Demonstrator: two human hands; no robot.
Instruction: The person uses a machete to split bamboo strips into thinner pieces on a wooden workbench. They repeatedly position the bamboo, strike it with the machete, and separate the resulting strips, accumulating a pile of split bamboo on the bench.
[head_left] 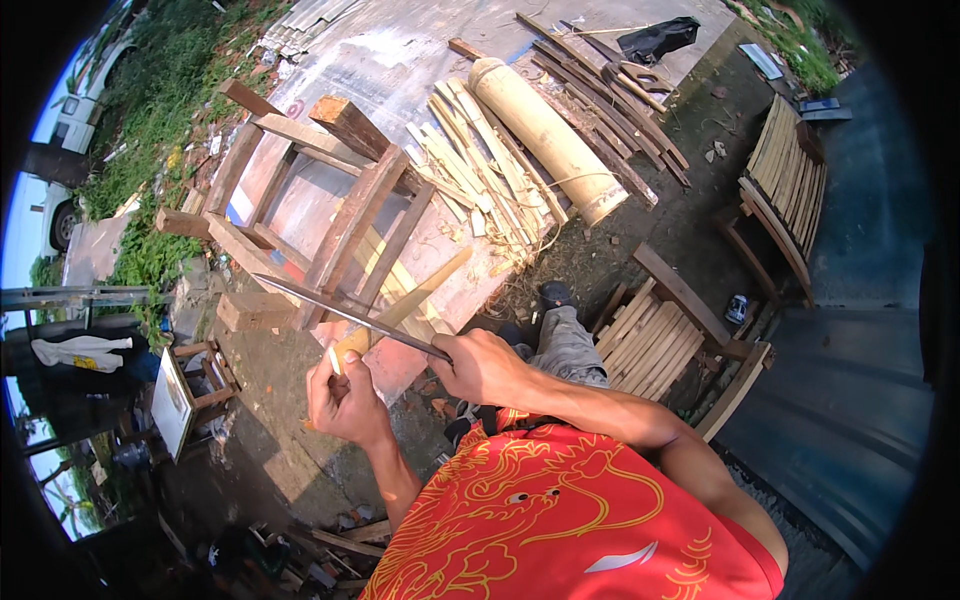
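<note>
My left hand [345, 400] is closed around the near end of a pale bamboo strip [430, 284], which slants away up and to the right. In my right hand [480, 365] is a long, narrow knife [335, 308], its dark blade pointing to the far left. The blade crosses the strip just beyond my left fingers; whether it cuts into the bamboo I cannot tell. My right fist hides the handle.
Beyond my hands a wooden frame [355, 225] stands on a board. Split bamboo strips [480, 165], a thick bamboo pole [545, 140] and dark wooden bars [610, 95] lie right of it. A slatted bamboo seat [650, 345] is at my right, near a blue metal sheet [870, 400].
</note>
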